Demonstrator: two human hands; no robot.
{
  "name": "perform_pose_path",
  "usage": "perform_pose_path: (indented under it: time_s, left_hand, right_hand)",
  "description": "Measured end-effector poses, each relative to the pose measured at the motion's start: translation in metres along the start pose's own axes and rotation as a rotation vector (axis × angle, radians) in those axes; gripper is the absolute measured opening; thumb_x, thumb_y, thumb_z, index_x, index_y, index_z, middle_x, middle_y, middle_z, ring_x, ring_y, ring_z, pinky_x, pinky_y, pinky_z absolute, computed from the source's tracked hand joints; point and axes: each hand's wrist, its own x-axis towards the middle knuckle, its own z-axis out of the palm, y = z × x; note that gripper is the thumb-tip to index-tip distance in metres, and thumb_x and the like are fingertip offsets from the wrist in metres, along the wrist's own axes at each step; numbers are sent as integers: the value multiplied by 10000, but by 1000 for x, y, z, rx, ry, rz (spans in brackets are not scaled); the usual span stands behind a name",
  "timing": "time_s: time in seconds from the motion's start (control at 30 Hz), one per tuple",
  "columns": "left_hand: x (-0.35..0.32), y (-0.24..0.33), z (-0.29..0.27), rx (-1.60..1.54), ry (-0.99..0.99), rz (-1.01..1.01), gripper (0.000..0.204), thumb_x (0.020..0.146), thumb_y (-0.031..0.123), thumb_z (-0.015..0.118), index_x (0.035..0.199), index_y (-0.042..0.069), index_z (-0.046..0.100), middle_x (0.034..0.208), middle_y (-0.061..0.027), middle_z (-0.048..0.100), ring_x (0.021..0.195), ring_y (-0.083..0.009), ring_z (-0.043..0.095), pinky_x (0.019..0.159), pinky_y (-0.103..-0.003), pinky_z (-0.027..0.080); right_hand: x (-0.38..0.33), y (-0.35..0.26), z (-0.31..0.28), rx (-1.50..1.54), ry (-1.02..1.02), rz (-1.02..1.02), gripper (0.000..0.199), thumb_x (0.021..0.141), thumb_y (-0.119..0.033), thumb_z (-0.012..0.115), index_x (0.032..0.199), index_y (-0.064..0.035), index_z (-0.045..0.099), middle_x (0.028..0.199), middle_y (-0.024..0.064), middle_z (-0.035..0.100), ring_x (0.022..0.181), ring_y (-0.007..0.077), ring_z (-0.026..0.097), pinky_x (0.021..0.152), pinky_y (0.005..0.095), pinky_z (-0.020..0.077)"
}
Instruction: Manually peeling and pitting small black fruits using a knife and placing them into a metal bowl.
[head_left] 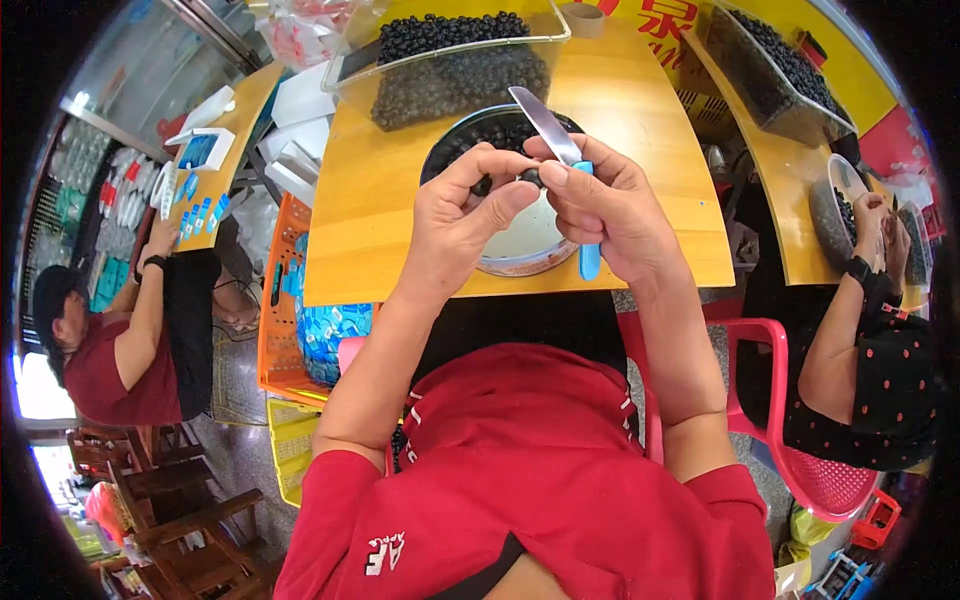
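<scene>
My right hand [615,205] is closed around a knife [545,125] with a blue handle, its blade tilted up and to the left. Between the fingertips of both hands is a small dark round piece [530,177], like a berry or nut. My left hand [462,215] pinches toward it, and another dark round piece [482,186] shows inside its curled fingers. Below the hands sits a round bowl [525,266], with more dark round pieces at its far side. My hands hide part of the bowl.
A clear bin [455,85] of dark round pieces stands at the table's [640,90] far side. Left of the table is an orange crate [280,300] with blue packets. One person sits at the left table; another works at the right beside a second bin [780,90].
</scene>
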Motion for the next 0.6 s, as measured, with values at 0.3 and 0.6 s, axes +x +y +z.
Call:
perform_pose_path:
  time_s: [0.3, 0.6]
  left_hand:
    - [0, -2, -1, -225, 77, -102, 214, 901, 163, 674, 1067, 40, 618, 778, 60, 525, 638, -5, 434, 531, -158, 324]
    - [1, 2, -1, -151, 101, -102, 190, 887, 147, 691, 1030, 44, 620, 748, 78, 497, 630, 5, 420, 532, -151, 316]
  right_hand:
    - [-6, 1, 6, -377, 57, -244, 236, 973, -149, 537, 1136, 2, 615, 837, -5, 637, 539, -1, 389, 464, 167, 292]
    - [-11, 0, 14, -632, 51, -388, 302, 974, -142, 534, 1227, 17, 577, 801, -3, 617, 659, 25, 484, 575, 175, 374]
